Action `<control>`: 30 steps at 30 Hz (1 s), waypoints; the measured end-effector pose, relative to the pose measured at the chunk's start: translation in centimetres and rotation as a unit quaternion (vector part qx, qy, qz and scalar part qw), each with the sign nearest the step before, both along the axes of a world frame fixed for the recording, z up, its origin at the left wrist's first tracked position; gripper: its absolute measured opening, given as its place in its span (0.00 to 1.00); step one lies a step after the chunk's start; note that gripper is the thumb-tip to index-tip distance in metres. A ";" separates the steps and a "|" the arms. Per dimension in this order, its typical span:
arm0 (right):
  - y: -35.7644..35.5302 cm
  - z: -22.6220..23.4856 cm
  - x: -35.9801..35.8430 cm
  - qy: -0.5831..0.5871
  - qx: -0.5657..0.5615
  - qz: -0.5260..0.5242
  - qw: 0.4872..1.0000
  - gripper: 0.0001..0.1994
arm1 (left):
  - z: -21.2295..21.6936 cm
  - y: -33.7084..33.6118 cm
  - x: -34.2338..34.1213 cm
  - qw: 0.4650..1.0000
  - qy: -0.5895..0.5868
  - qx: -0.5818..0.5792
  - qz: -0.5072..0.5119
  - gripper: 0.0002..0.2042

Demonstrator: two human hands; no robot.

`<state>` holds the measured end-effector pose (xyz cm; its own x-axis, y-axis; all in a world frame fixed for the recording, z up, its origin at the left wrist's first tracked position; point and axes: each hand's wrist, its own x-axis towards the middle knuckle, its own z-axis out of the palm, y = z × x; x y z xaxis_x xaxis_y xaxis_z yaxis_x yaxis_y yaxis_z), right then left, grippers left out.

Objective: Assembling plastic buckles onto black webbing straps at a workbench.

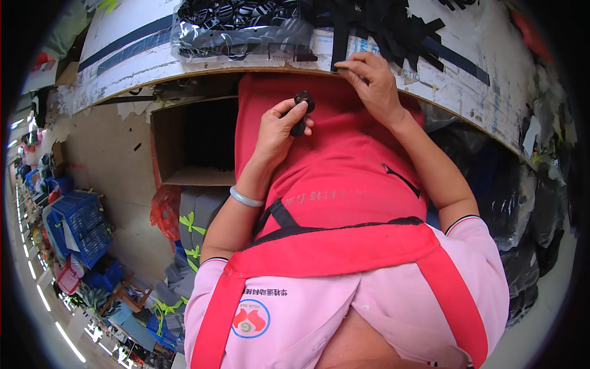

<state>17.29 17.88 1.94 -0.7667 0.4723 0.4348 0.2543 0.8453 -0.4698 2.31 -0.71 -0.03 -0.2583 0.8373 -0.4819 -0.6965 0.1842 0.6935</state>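
My left hand (284, 130) is raised in front of my red apron and holds a small black plastic part (302, 106) between thumb and fingers. My right hand (372, 79) rests on the near edge of the white worktable (141, 64). Its fingertips pinch the lower end of a black strip (340, 44) that hangs over the edge. That strip belongs to a pile of black strips (393, 23) lying on the table just beyond the hand.
A clear plastic bag of black round parts (239, 26) lies on the table to the left of the strips. An open cardboard box (190, 142) sits under the table. Blue crates (80, 224) stand at far left, dark filled bags (522, 203) at right.
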 end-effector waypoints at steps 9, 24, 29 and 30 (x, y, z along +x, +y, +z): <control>3.7 4.5 -0.7 0.253 0.014 -0.082 0.964 0.11 | 1.4 0.0 0.4 0.995 0.098 0.008 -0.005 0.10; -5.6 4.0 -0.7 0.000 -0.690 0.001 0.724 0.09 | 3.7 0.7 0.8 0.975 0.214 0.043 0.030 0.08; -6.1 4.5 -1.0 0.049 -0.768 0.015 0.638 0.09 | 2.6 1.0 0.8 0.888 0.447 0.094 0.052 0.06; -6.3 4.5 -1.2 0.059 -0.769 0.005 0.637 0.09 | 2.6 1.1 0.7 0.839 0.528 0.122 0.061 0.06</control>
